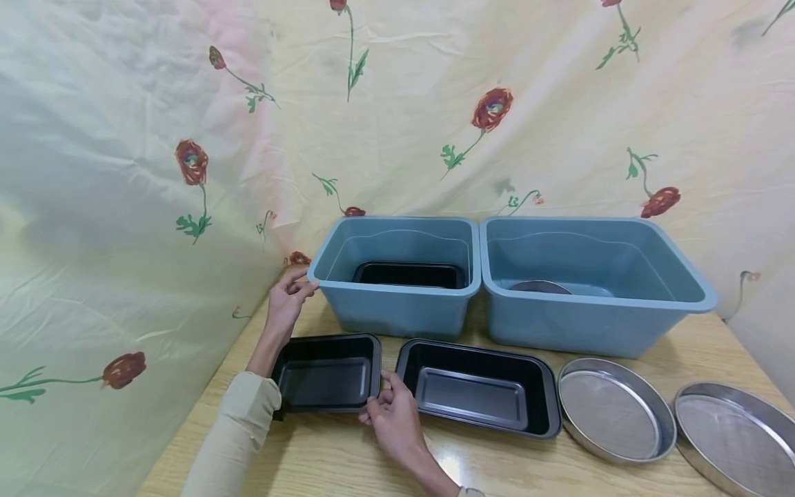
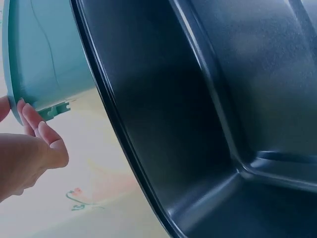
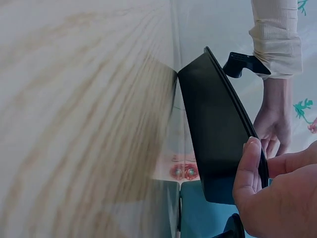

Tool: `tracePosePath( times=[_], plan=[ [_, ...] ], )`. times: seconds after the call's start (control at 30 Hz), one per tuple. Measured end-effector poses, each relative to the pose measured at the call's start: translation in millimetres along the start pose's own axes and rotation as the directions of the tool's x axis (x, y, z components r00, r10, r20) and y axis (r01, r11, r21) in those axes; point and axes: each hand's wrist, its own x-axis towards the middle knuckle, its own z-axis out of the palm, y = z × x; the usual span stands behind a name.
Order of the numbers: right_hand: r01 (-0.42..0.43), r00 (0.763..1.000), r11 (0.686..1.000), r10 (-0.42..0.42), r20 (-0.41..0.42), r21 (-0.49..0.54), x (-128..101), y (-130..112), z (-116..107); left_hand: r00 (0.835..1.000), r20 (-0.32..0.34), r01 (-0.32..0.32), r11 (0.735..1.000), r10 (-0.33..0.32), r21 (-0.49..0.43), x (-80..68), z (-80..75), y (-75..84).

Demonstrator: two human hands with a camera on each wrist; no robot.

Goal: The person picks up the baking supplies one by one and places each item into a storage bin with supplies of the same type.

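Observation:
My left hand (image 1: 288, 298) pinches the front left corner of the rim of the left blue bin (image 1: 397, 304), also visible in the left wrist view as a teal wall (image 2: 54, 54). By its corner rim, my right hand (image 1: 395, 417) pinches a black loaf pan (image 1: 326, 383), thumb on one side and fingers on the other. The right wrist view shows that pan (image 3: 213, 124) from its side, above the wooden surface; whether its base touches is hard to tell. My left forearm crosses over the pan's left end. Inside the left bin lies another black pan (image 1: 410, 275).
A second black loaf pan (image 1: 478, 390) lies right of my right hand. Two round metal pans (image 1: 615, 411) stand farther right. The right blue bin (image 1: 590, 324) adjoins the left one and contains a round metal piece (image 1: 539, 286). Floral cloth (image 1: 397, 124) hangs behind the table (image 1: 323, 455).

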Motion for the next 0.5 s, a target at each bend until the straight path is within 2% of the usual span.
tracePosePath(
  times=[0.5],
  plan=[
    [0.004,1.000,1.000,-0.004,-0.016,-0.003,-1.2,-13.2,-7.6,1.000,-0.004,-0.006,1.000,0.006,0.008,-1.0,0.9,1.4]
  ],
)
